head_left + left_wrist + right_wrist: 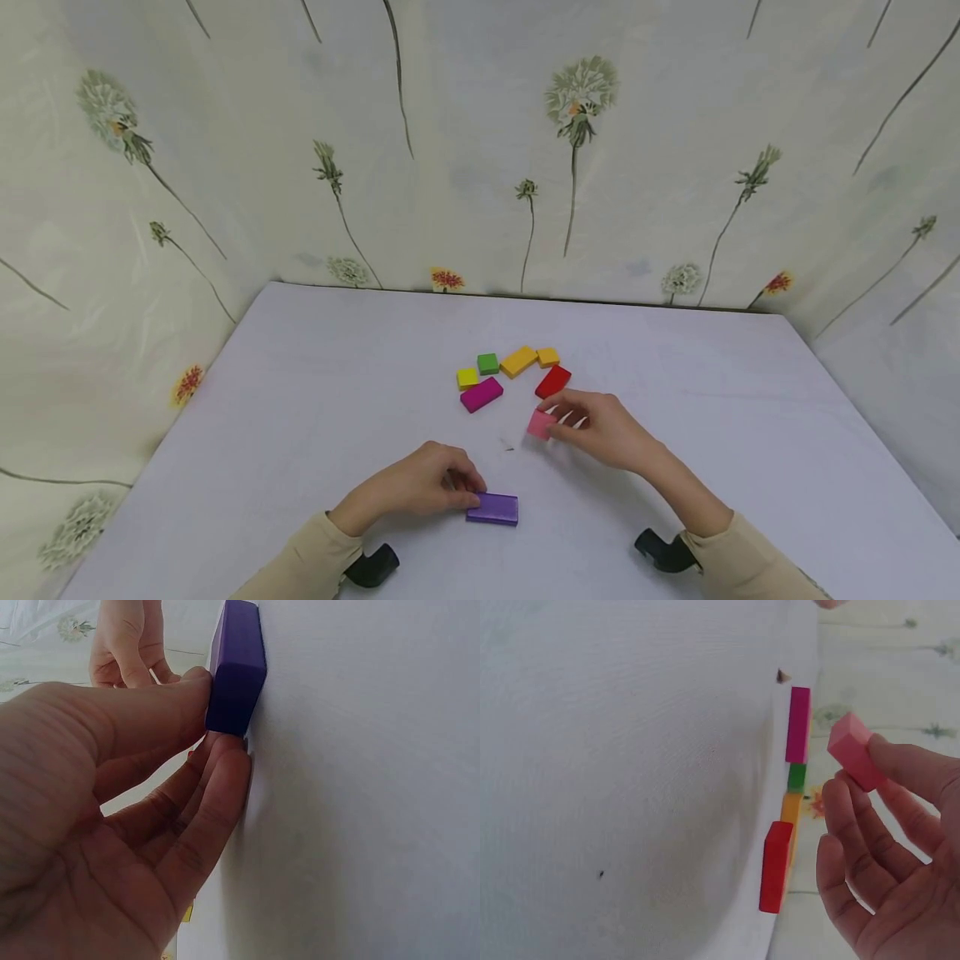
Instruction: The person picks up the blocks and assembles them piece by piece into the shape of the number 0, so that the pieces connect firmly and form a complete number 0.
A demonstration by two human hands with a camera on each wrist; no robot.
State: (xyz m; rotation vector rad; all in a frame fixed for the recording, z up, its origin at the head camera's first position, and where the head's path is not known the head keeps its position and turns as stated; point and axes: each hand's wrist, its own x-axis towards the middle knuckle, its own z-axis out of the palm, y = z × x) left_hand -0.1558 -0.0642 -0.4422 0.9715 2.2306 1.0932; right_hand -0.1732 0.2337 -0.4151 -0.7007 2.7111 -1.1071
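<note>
My right hand (pixel 611 429) pinches a small pink block (pixel 540 424) between thumb and fingers; in the right wrist view the pink block (pixel 855 752) is held above the tabletop. Nearer the front, my left hand (pixel 427 479) holds the left end of a purple rectangular block (pixel 492 509) on the table. The left wrist view shows the thumb against one face of that purple block (pixel 236 671) and the fingertips at its end. A red block (pixel 553 382) lies just beyond the right hand's fingers.
Beyond the hands lie a magenta block (pixel 482 395), a yellow block (pixel 467 379), a green block (pixel 488 364), a long orange block (pixel 519 362) and a small orange block (pixel 548 357). A small dark mark (pixel 509 450) shows on the white table (pixel 337 375). Flower-patterned cloth (pixel 465 167) surrounds it.
</note>
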